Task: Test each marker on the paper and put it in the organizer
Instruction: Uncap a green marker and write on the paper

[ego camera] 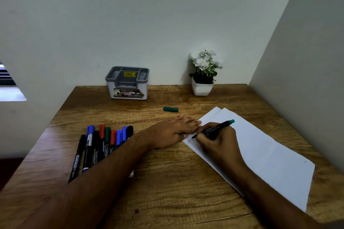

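The green marker (214, 129) is uncapped and gripped like a pen in the right hand (216, 141), fingers and thumb curled round the barrel. Its tip is down on the near-left corner of the paper (260, 147), and its long axis runs from that tip up and to the right, so the green tail end points away toward the far-right of the sheet. A faint mark shows beside the tip, though it is too small to read. The left hand (171, 132) lies flat just beside it, fingers straight and together, pressing on the paper's left edge to steady it. The marker's green cap (170, 109) lies on its side on the table (167, 182), beyond the left hand's fingertips and nearer to that hand than to the right; to my eye that is the relation the next move hangs on, since the cap has to go back on before the marker goes away. The organizer (127, 82) stands farther back still, against the wall and left of the cap, so it too lies on the left hand's side. The other markers (100, 145), about 9 by my count, lie bunched to the left, partly under the left forearm. A potted plant (203, 72) stands at the back right.
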